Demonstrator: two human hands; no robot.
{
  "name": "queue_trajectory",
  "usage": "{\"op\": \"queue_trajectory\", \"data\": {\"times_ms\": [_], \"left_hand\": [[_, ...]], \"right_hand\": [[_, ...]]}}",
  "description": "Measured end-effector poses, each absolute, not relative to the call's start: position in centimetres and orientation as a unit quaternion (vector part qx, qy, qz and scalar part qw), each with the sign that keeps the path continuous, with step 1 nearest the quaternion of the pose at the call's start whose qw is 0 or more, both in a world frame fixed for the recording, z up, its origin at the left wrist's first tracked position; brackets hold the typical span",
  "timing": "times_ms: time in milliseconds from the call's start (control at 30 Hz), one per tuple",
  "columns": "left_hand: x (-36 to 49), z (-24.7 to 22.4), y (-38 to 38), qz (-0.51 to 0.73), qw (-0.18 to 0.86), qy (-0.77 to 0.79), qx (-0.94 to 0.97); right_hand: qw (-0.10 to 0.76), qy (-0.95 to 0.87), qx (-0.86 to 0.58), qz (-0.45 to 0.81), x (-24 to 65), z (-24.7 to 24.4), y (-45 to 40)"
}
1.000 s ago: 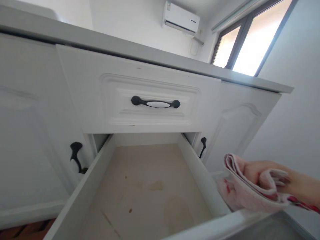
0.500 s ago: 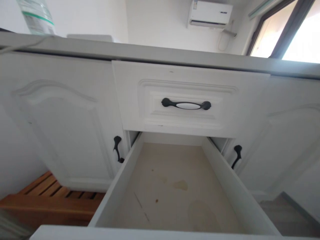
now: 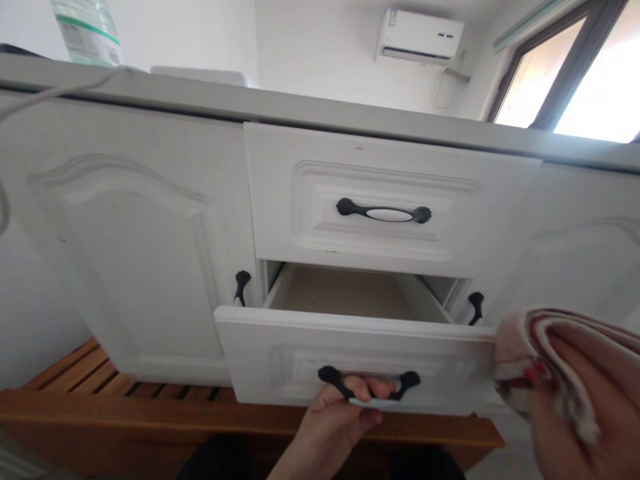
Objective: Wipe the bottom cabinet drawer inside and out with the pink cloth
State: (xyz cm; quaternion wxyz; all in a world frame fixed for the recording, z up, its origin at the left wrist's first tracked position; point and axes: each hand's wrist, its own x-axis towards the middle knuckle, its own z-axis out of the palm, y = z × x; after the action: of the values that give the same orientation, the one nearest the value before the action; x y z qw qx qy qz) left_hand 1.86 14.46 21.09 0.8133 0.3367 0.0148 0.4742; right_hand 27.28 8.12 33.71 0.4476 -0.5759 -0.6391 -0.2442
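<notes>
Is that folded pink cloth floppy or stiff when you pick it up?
Probably floppy: the pink cloth bends in soft, curved folds where the right hand grips it. It's likely light, since that one hand holds it. It probably won't break, as it looks like fabric.

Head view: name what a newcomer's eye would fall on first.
Probably the partly open drawer at centre, its black handle held by the left hand. Next, the folded pink cloth in the right hand, at the picture's right. Then the white air conditioner, high on the back wall.

Single head-worn view, close before cabinet (image 3: 310, 243), facing forward and down at lower drawer (image 3: 357, 343).
</notes>
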Motion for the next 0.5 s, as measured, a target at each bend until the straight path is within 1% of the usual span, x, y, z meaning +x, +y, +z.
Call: {"op": "queue_trajectory", "data": {"times_ms": [100,167,233,367,500], "left_hand": [[2.4,21.6,16.5,0.493,0.806,0.038,0.326],[2.9,22.0,17.8,0.513,0.799,0.041,0.311],[3.5,22.5,19.0,0.535,0.794,0.047,0.286],[4.4,22.8,20.4,0.560,0.787,0.056,0.253],[4.8,22.7,21.4,0.570,0.781,0.060,0.247]], "right_hand": [[0.424,-0.628,-0.550,-0.352,24.8,32.9,12.1],[0.397,-0.589,-0.581,-0.398,24.0,31.6,14.8],[0.392,-0.568,-0.585,-0.426,23.4,30.4,17.1],[0.395,-0.627,-0.509,-0.437,20.5,30.0,19.9],[0.392,-0.693,-0.451,-0.404,14.3,31.2,20.9]]}}
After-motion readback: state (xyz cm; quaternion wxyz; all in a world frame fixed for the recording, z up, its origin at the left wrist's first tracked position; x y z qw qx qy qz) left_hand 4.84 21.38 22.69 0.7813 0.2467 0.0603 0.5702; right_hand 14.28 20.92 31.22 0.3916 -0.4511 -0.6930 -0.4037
